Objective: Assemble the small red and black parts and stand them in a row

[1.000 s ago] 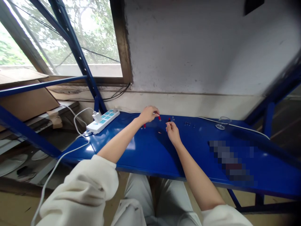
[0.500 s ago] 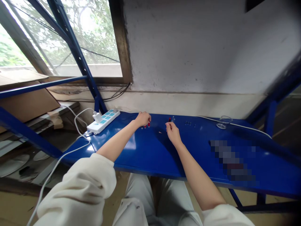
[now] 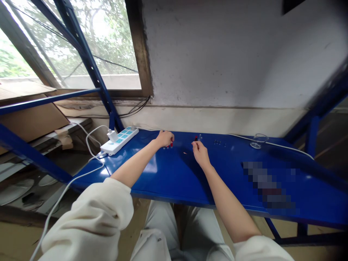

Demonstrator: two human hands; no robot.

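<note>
My left hand (image 3: 164, 138) is closed, its fingertips pointing down at the top of a small red-and-clear piece (image 3: 171, 144) on the blue tabletop (image 3: 174, 177). Beside that piece, partly under the hand, more small red pieces with clear ends (image 3: 168, 146) stand in a row. To the right, my right hand (image 3: 200, 152) is raised over the table with thumb and fingers pinched together; anything between them is too small to make out. Just behind it are a small dark red piece (image 3: 195, 138) and small clear pieces (image 3: 200, 137). A tiny pale scrap (image 3: 185, 153) lies between the hands.
Several tiny clear pieces (image 3: 217, 142) lie right of my right hand. Farther right stands a clear glass cup (image 3: 256, 142) near a white cable. A blurred-out object (image 3: 268, 186) lies at the right. A white power strip (image 3: 119, 140) sits at the left edge, below the window.
My left hand has shifted very slightly left and down. The right hand stays pinched in almost the same place.
</note>
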